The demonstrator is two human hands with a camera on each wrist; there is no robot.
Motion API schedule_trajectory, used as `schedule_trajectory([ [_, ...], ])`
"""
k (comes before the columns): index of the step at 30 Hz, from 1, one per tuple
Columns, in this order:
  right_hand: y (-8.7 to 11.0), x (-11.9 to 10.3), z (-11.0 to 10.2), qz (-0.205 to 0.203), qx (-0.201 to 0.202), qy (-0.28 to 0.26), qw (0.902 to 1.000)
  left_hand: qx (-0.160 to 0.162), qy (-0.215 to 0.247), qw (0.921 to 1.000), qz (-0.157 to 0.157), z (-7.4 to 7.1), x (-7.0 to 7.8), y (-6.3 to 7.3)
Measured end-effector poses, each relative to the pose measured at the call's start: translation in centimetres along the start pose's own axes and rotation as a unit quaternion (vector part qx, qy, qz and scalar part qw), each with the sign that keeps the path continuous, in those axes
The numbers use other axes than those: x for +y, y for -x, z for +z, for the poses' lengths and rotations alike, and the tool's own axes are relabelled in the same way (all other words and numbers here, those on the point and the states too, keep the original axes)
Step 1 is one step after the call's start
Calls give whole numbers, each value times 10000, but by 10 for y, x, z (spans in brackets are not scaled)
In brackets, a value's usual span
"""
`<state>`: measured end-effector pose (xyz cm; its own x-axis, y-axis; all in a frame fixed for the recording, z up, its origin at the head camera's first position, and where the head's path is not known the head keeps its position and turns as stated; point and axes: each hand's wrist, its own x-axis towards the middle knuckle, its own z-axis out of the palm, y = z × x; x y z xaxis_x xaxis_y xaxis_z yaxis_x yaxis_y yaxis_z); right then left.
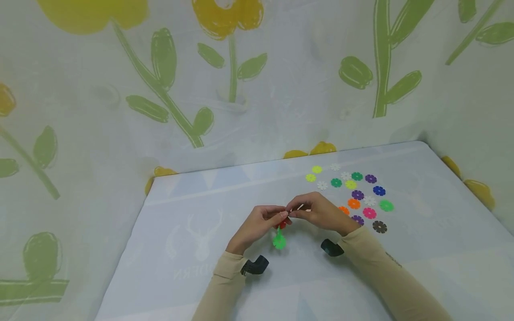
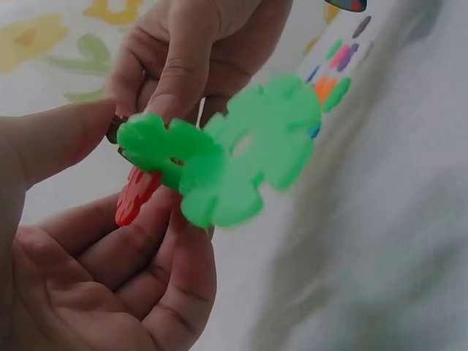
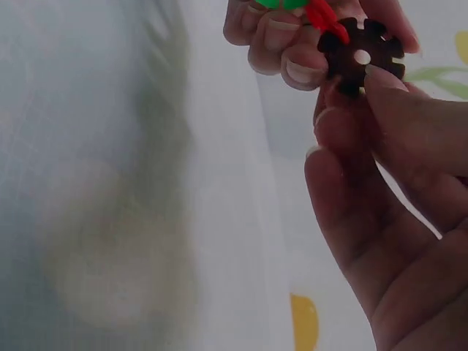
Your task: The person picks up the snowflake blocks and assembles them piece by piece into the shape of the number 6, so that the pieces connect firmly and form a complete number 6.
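Observation:
Both hands meet over the table. My left hand (image 1: 259, 224) grips a small chain of slotted plastic flower discs, its fingers curled around the red disc (image 2: 137, 196). Two interlocked green discs (image 2: 281, 135) stick out from it and, in the head view, hang below the fingers. Between thumb and fingers my right hand (image 1: 320, 213) pinches a dark brown disc (image 3: 349, 58) with a round centre hole. The red disc's edge meets the brown one at a rim slot. In the left wrist view the brown disc is mostly hidden behind the left thumb and the green discs.
Loose flower discs lie scattered on the table behind and beside the right hand, among them a blue disc (image 1: 379, 191), a pink disc (image 1: 369, 213) and a brown-black disc (image 1: 379, 227). The white table (image 1: 168, 258) backs onto a flower-printed curtain (image 1: 281, 111).

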<state>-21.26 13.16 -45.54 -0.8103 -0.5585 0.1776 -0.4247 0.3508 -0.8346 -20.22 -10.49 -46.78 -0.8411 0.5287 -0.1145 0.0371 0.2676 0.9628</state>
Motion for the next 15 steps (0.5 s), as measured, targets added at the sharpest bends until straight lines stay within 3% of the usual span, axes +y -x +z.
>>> schedule_trajectory([
  [3,0,2,-8,309,425,290,9982,67,-75,9999,-66,-2,0,0],
  [7,5,8,-29,922,1176,377,9880,129,-114,9997,-158,-4,0,1],
  [15,30,32,-75,2207,2284,908,9439,133,-75,9999,-79,-7,1,3],
])
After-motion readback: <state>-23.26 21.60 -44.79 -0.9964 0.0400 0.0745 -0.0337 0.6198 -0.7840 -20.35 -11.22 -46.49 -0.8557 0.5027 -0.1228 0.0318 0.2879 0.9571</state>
